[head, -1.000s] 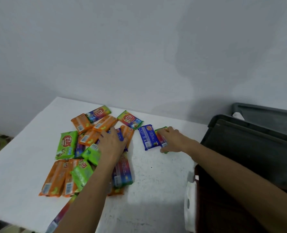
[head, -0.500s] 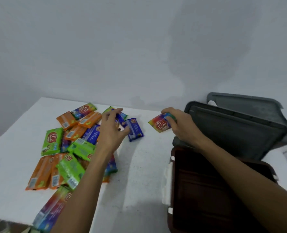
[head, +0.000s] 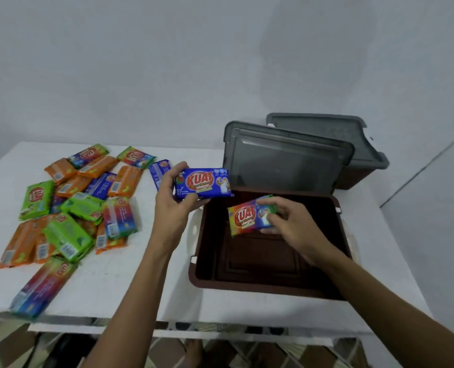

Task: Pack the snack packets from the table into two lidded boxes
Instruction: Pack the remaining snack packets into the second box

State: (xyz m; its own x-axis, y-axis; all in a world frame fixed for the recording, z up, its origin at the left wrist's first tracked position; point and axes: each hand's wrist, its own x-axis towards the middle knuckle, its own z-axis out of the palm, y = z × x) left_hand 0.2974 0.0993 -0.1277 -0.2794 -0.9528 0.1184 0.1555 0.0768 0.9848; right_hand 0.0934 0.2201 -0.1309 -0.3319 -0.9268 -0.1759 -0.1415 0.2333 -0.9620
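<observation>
My left hand (head: 173, 203) holds a blue snack packet (head: 203, 183) just above the left rim of the near brown box (head: 268, 286). My right hand (head: 292, 224) grips a rainbow-coloured snack packet (head: 244, 218) inside that box, above its bare floor. The box's grey lid (head: 287, 162) stands open at the back. A pile of orange, green, blue and rainbow packets (head: 74, 205) lies on the left of the white table (head: 119, 282).
A second brown box (head: 352, 177) sits behind the first, its grey lid (head: 326, 132) also raised. One rainbow packet (head: 41, 288) lies at the table's front left edge. A grey wall stands behind the table. Patterned floor shows below.
My left hand picked a blue packet from the pile and carried it to the box. My right hand moved its rainbow packet down into the box. The view shifted right.
</observation>
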